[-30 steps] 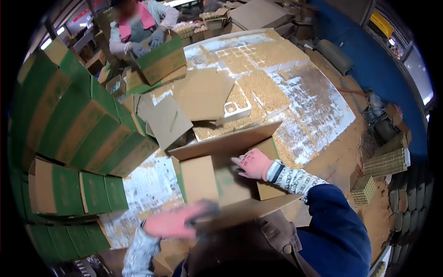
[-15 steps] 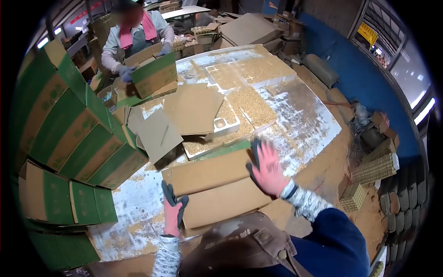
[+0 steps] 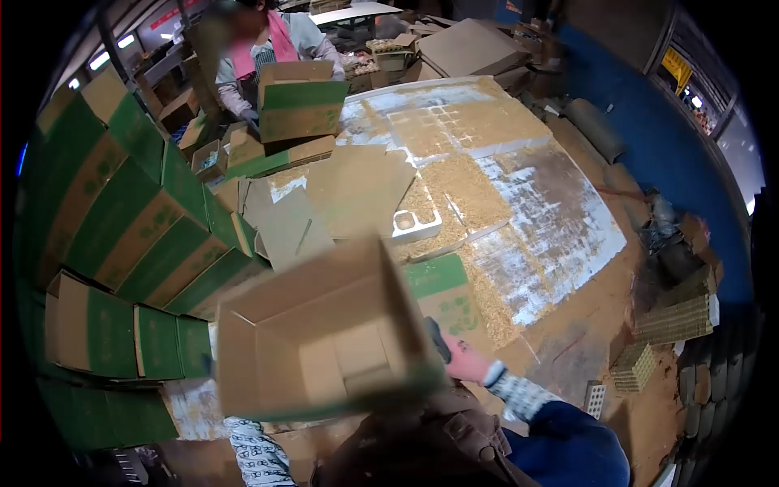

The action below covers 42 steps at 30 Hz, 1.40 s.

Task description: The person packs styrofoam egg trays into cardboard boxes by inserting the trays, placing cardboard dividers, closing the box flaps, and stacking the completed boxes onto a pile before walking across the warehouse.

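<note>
An open cardboard box [image 3: 308,325], brown inside with a green band outside, is tilted up in front of me, its empty inside facing the camera. My right hand [image 3: 458,353], in a pink glove with dark fingertips, is at the box's right side, and its fingers are partly hidden. The box covers my left hand; only the patterned left sleeve shows below it. Behind the box's right side lies another green and brown cardboard piece [image 3: 446,292] on the work surface.
Green and brown boxes [image 3: 146,219] are stacked at the left. Flat cardboard sheets [image 3: 349,191] and a white egg tray [image 3: 415,223] lie on the sawdust-strewn table [image 3: 568,235]. Across it, a person [image 3: 280,40] is behind another box [image 3: 304,105]. Egg trays [image 3: 677,312] stand at the right.
The box's closed flaps faced up under my hands; now its open inside faces the camera, raised and tilted. My left hand has gone behind it. The other person's box has turned more upright.
</note>
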Tool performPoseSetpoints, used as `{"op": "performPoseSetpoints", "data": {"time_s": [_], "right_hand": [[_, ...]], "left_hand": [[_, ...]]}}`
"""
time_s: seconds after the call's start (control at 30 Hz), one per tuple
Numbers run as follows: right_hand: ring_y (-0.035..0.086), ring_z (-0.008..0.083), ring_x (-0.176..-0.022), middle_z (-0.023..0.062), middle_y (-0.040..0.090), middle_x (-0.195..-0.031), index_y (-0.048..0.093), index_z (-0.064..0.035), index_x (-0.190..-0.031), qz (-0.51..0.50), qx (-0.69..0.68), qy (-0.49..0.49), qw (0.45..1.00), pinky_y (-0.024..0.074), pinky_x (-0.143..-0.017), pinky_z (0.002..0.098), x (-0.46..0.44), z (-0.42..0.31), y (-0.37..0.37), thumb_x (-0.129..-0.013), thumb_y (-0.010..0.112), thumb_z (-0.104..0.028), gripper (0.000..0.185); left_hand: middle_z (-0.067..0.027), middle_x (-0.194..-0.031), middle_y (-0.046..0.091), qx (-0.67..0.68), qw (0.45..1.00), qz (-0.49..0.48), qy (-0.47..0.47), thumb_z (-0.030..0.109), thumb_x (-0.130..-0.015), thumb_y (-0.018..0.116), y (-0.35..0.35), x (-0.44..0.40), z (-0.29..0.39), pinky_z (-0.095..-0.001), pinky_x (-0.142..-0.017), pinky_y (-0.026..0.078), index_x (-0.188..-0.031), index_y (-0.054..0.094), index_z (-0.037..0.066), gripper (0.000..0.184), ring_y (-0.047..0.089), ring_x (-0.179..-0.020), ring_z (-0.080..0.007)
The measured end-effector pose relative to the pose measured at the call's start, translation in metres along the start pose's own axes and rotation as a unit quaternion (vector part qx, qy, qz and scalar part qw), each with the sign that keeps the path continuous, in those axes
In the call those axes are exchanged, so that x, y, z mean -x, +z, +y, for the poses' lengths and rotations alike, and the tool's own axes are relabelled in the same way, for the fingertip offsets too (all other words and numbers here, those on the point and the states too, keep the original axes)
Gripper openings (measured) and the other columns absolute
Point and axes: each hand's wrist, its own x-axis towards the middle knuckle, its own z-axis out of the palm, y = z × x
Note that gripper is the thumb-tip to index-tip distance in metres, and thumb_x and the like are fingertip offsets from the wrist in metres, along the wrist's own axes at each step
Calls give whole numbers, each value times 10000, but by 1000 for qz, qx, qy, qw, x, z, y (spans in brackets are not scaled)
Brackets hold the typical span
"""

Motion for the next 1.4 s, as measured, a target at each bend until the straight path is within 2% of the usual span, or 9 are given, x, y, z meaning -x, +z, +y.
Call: {"op": "performPoseSetpoints", "data": {"time_s": [0.1, 0.17, 0.3, 0.6, 0.7, 0.73, 0.83, 1.03, 1.4], "right_hand": [[566, 306, -1023, 187, 568, -1157, 446, -27, -1280, -80, -175, 181, 964, 443, -891, 378, -58, -25, -15, -807, 602, -233, 539], [615, 250, -876, 154, 624, -1007, 552, -4, -1129, 138, -323, 174, 920, 487, -802, 351, -123, 9, 6, -823, 600, -262, 403], [529, 162, -500, 45, 531, -626, 573, -86, -756, 91, -685, 293, 661, 414, -399, 309, -250, 23, -31, -831, 612, -343, 270], [547, 143, -570, 64, 586, -632, 645, 3, -760, 177, -301, 302, 887, 423, -515, 282, -253, 166, -82, -716, 680, -514, 519], [548, 122, -747, 32, 625, -961, 536, -20, -1213, 263, -554, 299, 731, 431, -608, 235, -190, 135, -94, -783, 645, -427, 602], [545, 112, -823, 28, 612, -1008, 462, -36, -1279, 288, -515, 221, 776, 436, -613, 229, -178, 156, -63, -797, 643, -369, 613], [574, 208, -1001, 117, 550, -1185, 519, -35, -1204, 353, -575, 153, 722, 480, -811, 295, -203, 149, -40, -777, 650, -51, 447], [631, 196, -769, 143, 616, -996, 252, 4, -1379, 438, -490, 128, 743, 522, -664, 286, -240, 130, -121, -754, 629, 1, 730], [602, 163, -847, 94, 606, -1049, 529, -14, -1196, 649, -349, 22, 675, 495, -732, 287, -196, 79, -295, -718, 686, -43, 504]], "left_hand": [[-173, -1151, 545, -112, 992, -54, 2, 165, -804, 625, 5, 13, 17, -350, -903, 412, -1229, 464, -34, 496, 524, -1050, -243], [-168, -1132, 561, -111, 985, -21, 133, 140, -777, 643, 27, 29, 57, -342, -884, 424, -1216, 489, -38, 498, 535, -1030, -235], [-175, -1146, 546, -54, 994, 14, 95, 91, -769, 651, 51, 36, 108, -321, -872, 431, -1232, 479, -33, 509, 530, -1034, -218], [-145, -1140, 513, 22, 996, 61, 56, 97, -776, 662, 41, 15, 67, -318, -910, 401, -1211, 474, -39, 493, 507, -1034, -204], [-139, -1149, 510, 48, 996, 59, 51, 96, -785, 656, 50, 9, 61, -313, -908, 399, -1206, 473, -39, 478, 503, -1039, -197], [-137, -1150, 511, 72, 995, 59, 45, 95, -789, 653, 55, 8, 69, -311, -910, 397, -1204, 472, -41, 472, 501, -1042, -195], [-131, -1145, 521, 112, 990, 77, 43, 98, -799, 652, 59, 7, 60, -303, -911, 397, -1207, 447, -48, 479, 500, -1039, -187], [-135, -1180, 503, 146, 988, 45, 17, 153, -814, 656, 52, 6, 68, -302, -918, 396, -1212, 428, -40, 497, 490, -1053, -186], [-135, -1148, 536, 203, 976, 22, 75, 125, -831, 621, 57, 1, 61, -293, -895, 408, -1198, 477, -62, 436, 510, -1016, -176]]}}
